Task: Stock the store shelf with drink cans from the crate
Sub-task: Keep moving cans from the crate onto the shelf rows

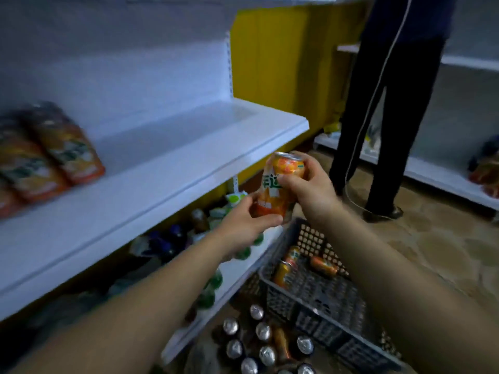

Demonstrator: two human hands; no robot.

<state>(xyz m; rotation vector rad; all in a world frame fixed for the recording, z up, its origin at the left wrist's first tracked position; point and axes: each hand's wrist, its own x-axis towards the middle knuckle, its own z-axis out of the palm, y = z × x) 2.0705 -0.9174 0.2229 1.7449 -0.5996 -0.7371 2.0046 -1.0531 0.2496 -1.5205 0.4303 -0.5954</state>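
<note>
Dim, bluish light; motion blur smears shelf cans [48, 155] at left; wide-angle bending at edges.

Orange can [272, 201], slightly tilted, beside the white shelf [189, 163] edge, above grey crate [324, 306] with three more cans [322, 265].

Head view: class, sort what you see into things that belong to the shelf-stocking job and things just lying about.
Job: left hand, right hand, held can, crate, crate cans, shelf, shelf cans.
Lying about: lower bottles, floor cans, bystander's legs.
</note>
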